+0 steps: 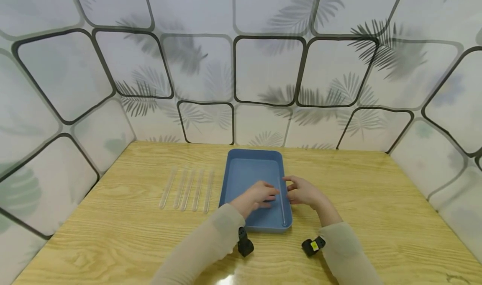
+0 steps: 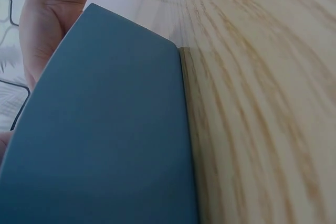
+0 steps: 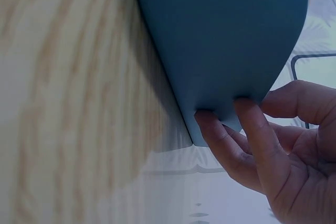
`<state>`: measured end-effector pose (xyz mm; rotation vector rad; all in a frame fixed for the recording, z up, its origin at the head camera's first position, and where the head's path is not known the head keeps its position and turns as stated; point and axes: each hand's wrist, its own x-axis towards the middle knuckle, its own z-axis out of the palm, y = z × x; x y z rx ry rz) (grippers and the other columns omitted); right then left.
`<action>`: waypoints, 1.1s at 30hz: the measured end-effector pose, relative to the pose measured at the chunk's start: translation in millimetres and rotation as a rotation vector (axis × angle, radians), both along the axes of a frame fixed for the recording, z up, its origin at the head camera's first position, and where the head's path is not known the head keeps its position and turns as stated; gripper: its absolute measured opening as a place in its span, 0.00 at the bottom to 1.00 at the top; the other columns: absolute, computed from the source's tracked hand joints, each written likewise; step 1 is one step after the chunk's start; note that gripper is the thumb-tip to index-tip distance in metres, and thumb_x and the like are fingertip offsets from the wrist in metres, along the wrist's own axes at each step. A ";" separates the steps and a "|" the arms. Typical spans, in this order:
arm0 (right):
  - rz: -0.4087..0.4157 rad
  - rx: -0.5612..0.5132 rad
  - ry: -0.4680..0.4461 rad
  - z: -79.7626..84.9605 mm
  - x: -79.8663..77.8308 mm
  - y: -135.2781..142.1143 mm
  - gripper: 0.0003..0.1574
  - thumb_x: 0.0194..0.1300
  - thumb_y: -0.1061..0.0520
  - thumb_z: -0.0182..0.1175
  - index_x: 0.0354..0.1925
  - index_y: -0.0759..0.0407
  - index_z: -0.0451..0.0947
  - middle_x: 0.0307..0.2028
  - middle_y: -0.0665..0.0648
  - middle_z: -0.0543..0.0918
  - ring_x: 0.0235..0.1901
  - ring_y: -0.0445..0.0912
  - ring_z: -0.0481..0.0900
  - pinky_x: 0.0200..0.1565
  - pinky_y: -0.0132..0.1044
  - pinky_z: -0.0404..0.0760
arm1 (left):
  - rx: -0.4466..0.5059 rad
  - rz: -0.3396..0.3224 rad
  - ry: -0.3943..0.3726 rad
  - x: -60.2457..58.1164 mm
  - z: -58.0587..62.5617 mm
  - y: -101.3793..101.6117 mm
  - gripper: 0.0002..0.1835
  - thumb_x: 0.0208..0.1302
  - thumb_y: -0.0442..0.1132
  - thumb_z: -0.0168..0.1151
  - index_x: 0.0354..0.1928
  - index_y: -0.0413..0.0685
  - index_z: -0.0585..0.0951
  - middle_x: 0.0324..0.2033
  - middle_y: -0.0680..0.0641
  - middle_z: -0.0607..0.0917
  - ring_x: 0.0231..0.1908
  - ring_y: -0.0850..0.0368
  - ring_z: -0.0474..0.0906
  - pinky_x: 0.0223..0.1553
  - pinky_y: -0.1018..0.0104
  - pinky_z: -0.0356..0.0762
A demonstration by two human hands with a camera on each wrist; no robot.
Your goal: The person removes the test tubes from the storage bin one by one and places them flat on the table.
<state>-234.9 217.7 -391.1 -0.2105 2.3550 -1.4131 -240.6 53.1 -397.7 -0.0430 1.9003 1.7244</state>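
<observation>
A shallow blue tray (image 1: 250, 165) sits on the table, with one clear test tube (image 1: 283, 211) lying lengthwise along its right side. My left hand (image 1: 260, 195) reaches in over the tray, its fingers extended toward that tube and the fingertips close to it. In the left wrist view the tray's outer wall (image 2: 105, 119) hides most of this hand. My right hand (image 1: 303, 191) is at the right wall, fingers loosely bent. The right wrist view shows its fingertips (image 3: 206, 116) touching the outside of the tray wall (image 3: 226, 40), one more digit at the rim.
Several clear test tubes (image 1: 188, 191) lie in a row to the left of the tray, roughly parallel. Wood-grain table (image 1: 124, 243) surrounds the tray, and a patterned fabric backdrop (image 1: 269, 71) rises behind and on both sides.
</observation>
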 end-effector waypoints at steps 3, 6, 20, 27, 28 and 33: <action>0.000 0.005 0.003 0.3 0.1 -0.2 0.37 0.54 0.71 0.49 0.63 0.71 0.51 0.46 0.70 0.70 0.39 0.52 0.76 0.38 0.45 0.77 | 0.000 0.006 -0.001 0.7 1.2 1.8 0.27 0.60 0.35 0.55 0.59 0.30 0.61 0.48 0.39 0.74 0.49 0.46 0.71 0.43 0.56 0.73; -0.005 0.008 0.006 1.1 0.8 0.0 0.37 0.54 0.71 0.49 0.63 0.70 0.52 0.46 0.70 0.69 0.39 0.52 0.76 0.38 0.44 0.77 | 0.006 0.003 -0.005 1.4 3.2 3.8 0.28 0.60 0.35 0.55 0.59 0.30 0.61 0.48 0.39 0.74 0.49 0.46 0.71 0.44 0.55 0.72; -0.020 -0.002 -0.004 0.7 1.3 -1.3 0.38 0.53 0.71 0.49 0.63 0.70 0.51 0.46 0.69 0.71 0.38 0.52 0.76 0.37 0.45 0.77 | 0.043 0.000 -0.023 -0.5 -3.0 7.5 0.26 0.61 0.36 0.53 0.58 0.28 0.62 0.46 0.38 0.75 0.48 0.47 0.72 0.46 0.55 0.71; -0.015 -0.006 0.011 0.9 1.8 -3.1 0.37 0.54 0.70 0.49 0.62 0.72 0.52 0.44 0.70 0.72 0.37 0.53 0.77 0.36 0.44 0.78 | 0.048 0.010 -0.035 -0.3 -4.6 7.7 0.28 0.61 0.36 0.53 0.58 0.26 0.60 0.44 0.38 0.76 0.47 0.46 0.73 0.47 0.54 0.70; -0.011 -0.007 0.011 0.9 1.7 -3.1 0.37 0.54 0.70 0.50 0.62 0.72 0.51 0.45 0.70 0.72 0.37 0.52 0.77 0.36 0.44 0.78 | 0.046 0.010 -0.037 -0.4 -4.5 7.7 0.28 0.61 0.37 0.53 0.58 0.26 0.60 0.43 0.38 0.76 0.47 0.47 0.73 0.47 0.54 0.70; -0.007 -0.008 0.008 2.1 1.6 -3.6 0.37 0.55 0.70 0.49 0.62 0.72 0.51 0.45 0.71 0.71 0.37 0.53 0.77 0.37 0.44 0.77 | 0.020 0.010 -0.041 -1.0 -3.5 8.8 0.27 0.62 0.37 0.53 0.58 0.27 0.61 0.42 0.40 0.76 0.46 0.48 0.74 0.46 0.55 0.71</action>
